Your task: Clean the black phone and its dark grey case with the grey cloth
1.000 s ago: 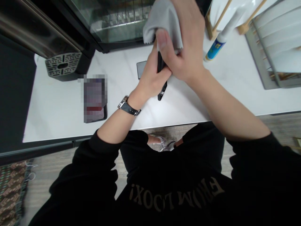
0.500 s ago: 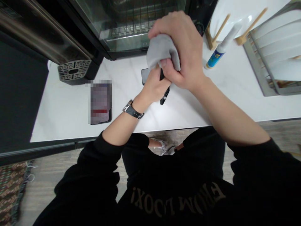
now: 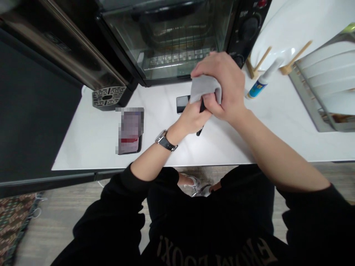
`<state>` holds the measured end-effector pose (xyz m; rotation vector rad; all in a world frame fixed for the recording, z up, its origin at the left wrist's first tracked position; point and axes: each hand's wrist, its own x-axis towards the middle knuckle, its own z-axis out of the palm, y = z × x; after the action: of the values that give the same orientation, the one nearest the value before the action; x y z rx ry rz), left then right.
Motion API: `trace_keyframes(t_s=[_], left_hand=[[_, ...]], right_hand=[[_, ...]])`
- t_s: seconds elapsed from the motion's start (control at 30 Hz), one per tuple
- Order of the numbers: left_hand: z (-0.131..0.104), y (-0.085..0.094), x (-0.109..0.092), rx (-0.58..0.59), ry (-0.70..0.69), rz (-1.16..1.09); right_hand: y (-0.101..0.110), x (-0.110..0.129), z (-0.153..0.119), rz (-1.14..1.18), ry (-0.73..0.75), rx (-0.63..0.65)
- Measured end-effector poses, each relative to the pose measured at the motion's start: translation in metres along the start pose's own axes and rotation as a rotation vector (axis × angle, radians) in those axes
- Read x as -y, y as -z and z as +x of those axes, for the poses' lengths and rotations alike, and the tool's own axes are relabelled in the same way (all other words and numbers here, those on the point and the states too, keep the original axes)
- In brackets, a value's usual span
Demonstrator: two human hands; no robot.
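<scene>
My right hand (image 3: pixel 230 87) is closed over a folded light grey cloth (image 3: pixel 203 87), its thumb bent beneath the fold. Just below and left of it, my left hand (image 3: pixel 194 117) is closed around a slim black object (image 3: pixel 200 130). Only short dark parts of that object show, so its kind is unclear. The two hands meet, and the cloth covers the far side of the left hand. Behind them on the white counter lies a small dark-screened device (image 3: pixel 182 104), partly hidden. A phone (image 3: pixel 130 131) with a pixelated screen lies to the left.
A black toaster oven (image 3: pixel 177 55) stands at the back, beside a machine with a perforated drip tray (image 3: pixel 109 96). To the right are a white bottle with a blue label (image 3: pixel 257 87), wooden-pegged plate stands (image 3: pixel 288 66) and a metal dish rack (image 3: pixel 307 99) with white plates.
The view has shifted, so the whole scene sits lower in the picture and more of the oven shows. My hands stay together, with the cloth and black object still held.
</scene>
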<state>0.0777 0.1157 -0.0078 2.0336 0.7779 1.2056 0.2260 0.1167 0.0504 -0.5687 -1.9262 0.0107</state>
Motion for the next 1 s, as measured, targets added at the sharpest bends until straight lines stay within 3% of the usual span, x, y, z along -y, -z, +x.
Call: trace_keyframes(t_s=[0.2,0.4,0.47,0.6,0.77,0.93,1.0], left_hand=[[0.003,-0.004,-0.006,-0.034,0.006,-0.028],[-0.001,-0.002,-0.001,0.021,-0.019,-0.023],[0.0,-0.003,0.001,-0.007,-0.007,-0.027],[0.0,-0.004,-0.002,-0.051,0.015,-0.051],[-0.001,-0.001,-0.006,-0.004,-0.042,-0.033],[0.003,-0.001,-0.006,-0.007,0.007,-0.042],[0.005,0.0,-0.007,0.012,0.016,-0.056]], right_hand=[[-0.006,-0.008,-0.002,-0.025,-0.203,-0.085],[-0.007,-0.006,-0.003,0.022,0.038,-0.057],[-0.007,-0.009,-0.003,0.031,0.01,-0.089],[-0.006,-0.013,-0.004,-0.042,-0.181,-0.11],[-0.005,-0.008,-0.005,0.003,0.014,-0.033],[-0.008,-0.011,-0.004,-0.052,-0.189,-0.074],[-0.009,-0.013,-0.004,-0.051,-0.177,-0.108]])
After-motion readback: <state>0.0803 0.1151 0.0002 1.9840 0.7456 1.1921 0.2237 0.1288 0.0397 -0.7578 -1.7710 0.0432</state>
